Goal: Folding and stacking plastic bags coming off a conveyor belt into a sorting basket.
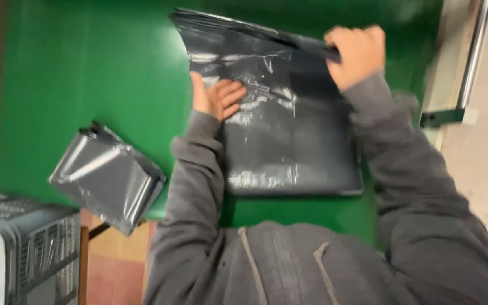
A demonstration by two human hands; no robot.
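Large grey plastic mailer bag (289,130) lies flat on the green surface (86,73), roughly mid-surface, glossy and creased, its bottom edge toward the person and its mouth end away. Right hand (357,53) sits at the bag's far right corner, clenched around the dark flap at the mouth and lifting that edge off the surface; the flap runs as a raised dark strip from the fist leftward to the bag's far left corner. Left hand (217,97) lies released and flat, palm up, fingers spread, at the bag's left edge; blur makes it unclear whether the fingers rest on the film or slip just under it. Both grey hoodie sleeves (199,175) cross the near side of the bag, the right sleeve covering part of its right edge. Left of the bag, well apart, a second grey bag (108,175), filled and sealed, sits tilted at the near edge of the surface, one corner overhanging. Further left of the bag and nearer the person, below the surface edge, stands a grey ribbed crate or machine housing (24,248). Right of the bag, past the surface edge, a metal pole (473,56) rises over a pale floor. View is motion-blurred.
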